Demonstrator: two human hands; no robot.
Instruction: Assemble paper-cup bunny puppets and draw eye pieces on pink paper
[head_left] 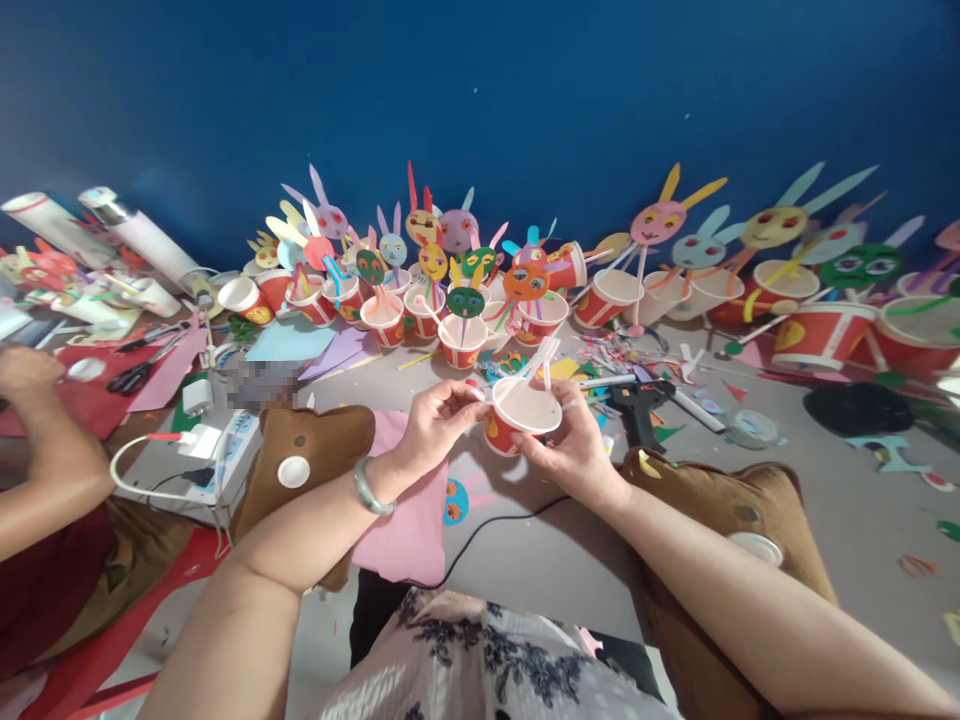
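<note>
Left hand (442, 420): thumb and forefinger pressed together at the left of the paper cup (498, 436); can't tell if they nip the rim or a small pale bit. Right hand (577, 455): fingers curled round the cup's right side, thumb low on the front, pinching it. White fork-like pieces (546, 362) stick up at the cup's back rim. Cup is held up over the desk (525, 560), out from the middle of its front edge, slightly tilted.

Handling, my guess: very light, thin-walled, dents if squeezed, top-heavy with forks in. Grip under the rim or near the base, light pressure.

Nearby: blue paper face (455, 502) and pink sheet (405, 500) toward front edge, left of centre; glue gun (637, 405) just beyond the right hand. Brown cushions (720, 490) overhang the front edge both sides. Rabbit-faced cups (462, 342) line the back edge. Co-worker's hand (30, 372) over the left end.
</note>
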